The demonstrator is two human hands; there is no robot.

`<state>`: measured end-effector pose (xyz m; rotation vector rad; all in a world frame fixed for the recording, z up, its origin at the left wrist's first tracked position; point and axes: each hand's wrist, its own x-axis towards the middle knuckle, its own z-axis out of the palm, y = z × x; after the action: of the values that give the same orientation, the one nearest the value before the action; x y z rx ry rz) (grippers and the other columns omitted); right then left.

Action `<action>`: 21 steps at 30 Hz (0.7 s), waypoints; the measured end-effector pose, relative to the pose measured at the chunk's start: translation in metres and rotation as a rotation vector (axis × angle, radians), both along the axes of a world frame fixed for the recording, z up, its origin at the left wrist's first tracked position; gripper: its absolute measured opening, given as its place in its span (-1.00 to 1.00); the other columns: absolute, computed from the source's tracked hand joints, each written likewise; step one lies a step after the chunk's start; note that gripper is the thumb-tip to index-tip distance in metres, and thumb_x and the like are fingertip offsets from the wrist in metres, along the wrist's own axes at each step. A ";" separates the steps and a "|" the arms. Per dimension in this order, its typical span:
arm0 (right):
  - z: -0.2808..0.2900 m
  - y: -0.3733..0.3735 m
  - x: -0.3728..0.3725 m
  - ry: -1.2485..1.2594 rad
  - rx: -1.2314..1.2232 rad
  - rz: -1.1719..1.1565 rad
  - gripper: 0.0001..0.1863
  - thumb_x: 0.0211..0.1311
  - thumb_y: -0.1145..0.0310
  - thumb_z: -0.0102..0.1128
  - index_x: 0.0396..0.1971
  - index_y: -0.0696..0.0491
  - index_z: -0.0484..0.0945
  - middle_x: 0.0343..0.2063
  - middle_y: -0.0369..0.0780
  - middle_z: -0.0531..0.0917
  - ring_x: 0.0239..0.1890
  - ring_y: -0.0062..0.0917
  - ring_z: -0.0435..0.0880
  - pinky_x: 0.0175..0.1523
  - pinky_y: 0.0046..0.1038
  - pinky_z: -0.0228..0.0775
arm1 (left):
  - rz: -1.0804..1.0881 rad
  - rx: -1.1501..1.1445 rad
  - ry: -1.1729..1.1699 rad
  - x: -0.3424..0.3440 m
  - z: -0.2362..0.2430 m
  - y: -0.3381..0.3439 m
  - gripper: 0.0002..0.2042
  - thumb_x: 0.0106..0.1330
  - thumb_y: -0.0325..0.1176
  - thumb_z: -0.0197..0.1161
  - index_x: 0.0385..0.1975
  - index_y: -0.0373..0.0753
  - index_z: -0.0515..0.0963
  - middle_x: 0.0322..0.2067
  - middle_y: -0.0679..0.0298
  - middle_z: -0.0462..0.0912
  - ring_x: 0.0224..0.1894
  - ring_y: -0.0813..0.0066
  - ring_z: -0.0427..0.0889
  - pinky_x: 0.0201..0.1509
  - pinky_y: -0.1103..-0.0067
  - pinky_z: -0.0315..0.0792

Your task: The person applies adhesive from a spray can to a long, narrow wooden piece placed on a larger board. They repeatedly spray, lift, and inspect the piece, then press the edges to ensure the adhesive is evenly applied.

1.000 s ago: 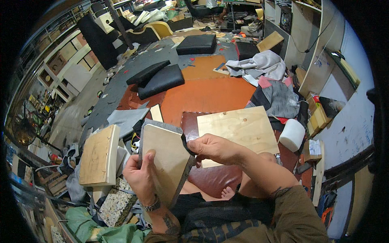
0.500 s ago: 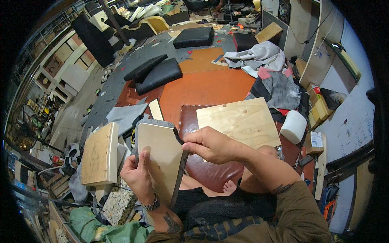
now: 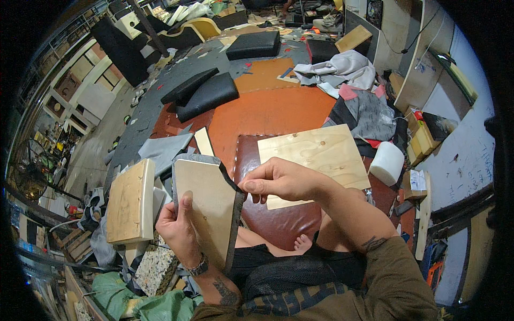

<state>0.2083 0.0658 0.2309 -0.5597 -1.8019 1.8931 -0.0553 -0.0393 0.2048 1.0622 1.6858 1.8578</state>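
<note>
My left hand grips a pale wooden board by its left edge, thumb lying on the flat face. Dark grey fabric wraps around the board's top and right sides. At the upper right corner, my right hand is closed in a pinch at the fabric's edge, which stands out toward the fingertips. The board is tilted up above my lap, and its back is hidden.
A plywood sheet lies ahead on a brown leather cushion. To the left is a foam-edged wooden panel. Black cushions lie farther off. On the right are a white roll and piled cloth.
The board has shifted slightly left and turned a little. My right hand stays at its corner, with its fingers turned and the pinch changed slightly.
</note>
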 end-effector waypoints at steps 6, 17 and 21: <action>0.001 -0.007 -0.005 -0.119 0.340 -0.121 -0.73 0.48 0.27 0.30 -0.20 0.21 0.74 -0.41 -0.28 0.78 -0.32 -0.61 0.72 -0.15 -0.44 0.57 | 0.006 -0.025 0.014 0.002 -0.005 -0.001 -0.69 0.37 -0.22 0.56 -0.44 -0.29 0.62 -0.53 0.50 0.57 -0.52 0.81 0.35 -0.46 0.76 0.21; 0.011 0.001 0.011 0.114 -0.006 0.003 -0.60 0.49 0.24 0.35 0.16 0.18 0.69 -0.29 -0.32 0.79 -0.31 -0.68 0.70 -0.20 -0.56 0.57 | -0.157 -0.121 -0.030 0.008 -0.003 -0.003 -0.73 0.43 -0.25 0.50 -0.40 -0.30 0.64 -0.47 0.42 0.67 -0.47 0.72 0.49 -0.38 0.71 0.37; 0.011 0.001 0.011 0.058 0.160 -0.008 -0.66 0.49 0.24 0.36 0.03 0.19 0.75 -0.38 -0.31 0.77 -0.38 -0.71 0.67 -0.26 -0.57 0.54 | -0.247 -0.101 -0.103 0.011 -0.006 -0.002 -0.77 0.37 -0.33 0.55 -0.38 -0.32 0.66 -0.47 0.44 0.67 -0.48 0.79 0.49 -0.40 0.74 0.35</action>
<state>0.2197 0.0669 0.2416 -0.4508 -1.8894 1.7219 -0.0445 -0.0416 0.1985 1.0618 1.4989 1.6265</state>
